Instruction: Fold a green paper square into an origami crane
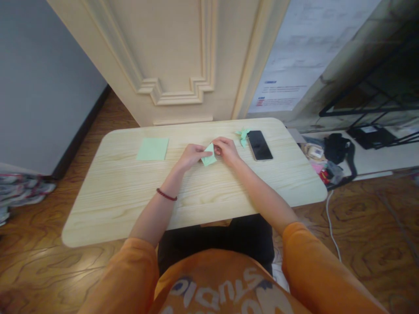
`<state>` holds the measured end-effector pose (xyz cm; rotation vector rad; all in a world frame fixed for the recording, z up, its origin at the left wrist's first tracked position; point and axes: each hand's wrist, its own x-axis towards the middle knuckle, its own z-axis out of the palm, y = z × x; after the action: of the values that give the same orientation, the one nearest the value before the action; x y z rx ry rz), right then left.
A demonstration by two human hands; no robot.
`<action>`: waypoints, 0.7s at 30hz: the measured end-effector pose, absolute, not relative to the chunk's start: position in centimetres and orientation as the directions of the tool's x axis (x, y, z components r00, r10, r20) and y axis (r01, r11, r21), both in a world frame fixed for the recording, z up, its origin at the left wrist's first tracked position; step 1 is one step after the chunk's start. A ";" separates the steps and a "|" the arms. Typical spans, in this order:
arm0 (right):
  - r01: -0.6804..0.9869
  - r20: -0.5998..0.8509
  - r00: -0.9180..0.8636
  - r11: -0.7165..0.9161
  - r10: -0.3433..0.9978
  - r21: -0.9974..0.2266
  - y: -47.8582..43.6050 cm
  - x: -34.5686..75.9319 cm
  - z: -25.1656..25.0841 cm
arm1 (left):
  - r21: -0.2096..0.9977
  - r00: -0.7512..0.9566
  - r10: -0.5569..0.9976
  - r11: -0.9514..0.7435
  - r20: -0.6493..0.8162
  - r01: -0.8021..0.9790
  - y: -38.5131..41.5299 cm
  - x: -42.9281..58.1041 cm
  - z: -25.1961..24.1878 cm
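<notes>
Nearest to the camera, two orange sleeves point(304, 261) at the lower edge, with dark trousers point(229, 237) between them under the near rim of the pale wooden tabletop point(131, 196). Further in, bare forearms reaching forward over the wood, a dark red bracelet point(166, 195) on the left wrist. Around the middle of the tabletop, the left hand point(191, 155) and the right hand point(227, 150) close together, both resting low on the surface. Between them the folded green paper point(208, 155), a small light-green piece, pinched from both sides: left fingertips closed on its left edge, right fingertips closed on its upper right edge, its lower corner pointing toward the body and free of both hands. Not possible to tell whether this corner touches the wood. To the left, well apart from the left hand, a flat square green sheet point(152, 149) lying alone. To the right, just beyond the right hand, a small folded green figure point(243, 135), and beside it a dark phone point(259, 145) lying face up with the screen off, near the far right corner. Behind the tabletop, a cream panelled door point(170, 56) and a grey wall point(39, 78). On the brown wooden floor point(376, 226) at the right, a heap of small items with a black strap point(337, 152) and a white cable point(330, 218); at the far left edge, shoes point(19, 192).
</notes>
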<state>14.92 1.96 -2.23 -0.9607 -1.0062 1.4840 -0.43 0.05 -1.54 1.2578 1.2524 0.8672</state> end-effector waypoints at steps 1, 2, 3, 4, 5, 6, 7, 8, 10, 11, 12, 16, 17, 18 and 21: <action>-0.318 -0.058 -0.119 -0.093 0.991 -0.943 2.0 14.9 -2.3 | 0.972 0.168 0.966 0.169 -0.196 0.162 0.1 -0.4 -1.5; -0.323 -0.056 -0.119 -0.092 0.991 -0.942 2.0 14.9 -2.3 | 0.971 0.166 0.966 0.170 -0.198 0.165 0.0 -0.4 -1.5; -0.327 -0.052 -0.122 -0.090 0.991 -0.941 2.1 14.9 -2.4 | 0.971 0.162 0.967 0.169 -0.197 0.170 0.0 -0.4 -1.5; -0.330 -0.047 -0.127 -0.087 0.991 -0.940 2.1 14.9 -2.4 | 0.970 0.156 0.968 0.169 -0.196 0.175 0.0 -0.4 -1.4; -0.331 -0.043 -0.132 -0.085 0.990 -0.940 2.1 14.9 -2.4 | 0.969 0.151 0.969 0.168 -0.196 0.180 0.0 -0.3 -1.4; -0.328 -0.041 -0.135 -0.084 0.990 -0.941 2.1 14.9 -2.4 | 0.968 0.145 0.970 0.168 -0.196 0.185 0.0 -0.3 -1.3; -0.322 -0.040 -0.138 -0.083 0.990 -0.943 2.0 14.9 -2.3 | 0.968 0.138 0.971 0.170 -0.197 0.187 0.0 -0.3 -1.3; -0.313 -0.041 -0.141 -0.084 0.989 -0.946 2.0 15.0 -2.3 | 0.967 0.131 0.971 0.173 -0.199 0.186 0.0 -0.3 -1.2; -0.290 -0.039 -0.153 -0.083 0.987 -0.954 1.9 15.1 -2.2 | 0.968 0.121 0.972 0.178 -0.200 0.176 -0.1 -0.3 -1.1; -0.278 -0.036 -0.163 -0.081 0.986 -0.957 1.9 15.1 -2.1 | 0.969 0.118 0.973 0.178 -0.200 0.169 -0.1 -0.2 -1.0; -0.270 -0.031 -0.174 -0.078 0.984 -0.960 1.8 15.1 -2.1 | 0.970 0.116 0.973 0.180 -0.200 0.163 -0.1 -0.2 -0.9; -0.281 -0.012 -0.186 -0.065 0.982 -0.957 1.9 15.1 -2.2 | 0.967 0.131 0.967 0.197 -0.219 0.164 -0.2 -0.2 -0.8; -0.290 -0.007 -0.182 -0.060 0.983 -0.955 1.9 15.0 -2.2 | 0.966 0.133 0.966 0.201 -0.223 0.163 -0.1 -0.2 -0.8; -0.293 -0.003 -0.179 -0.056 0.984 -0.955 1.9 15.0 -2.2 | 0.965 0.134 0.965 0.204 -0.226 0.162 -0.1 -0.2 -0.8; -0.260 -0.002 -0.181 -0.050 0.984 -0.964 1.9 14.9 -2.2 | 0.967 0.128 0.965 0.211 -0.229 0.141 -0.1 -0.2 -0.9</action>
<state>14.90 1.90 -2.15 -0.9366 -1.1214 1.4732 -0.19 -0.09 -0.91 1.1967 1.2899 0.8774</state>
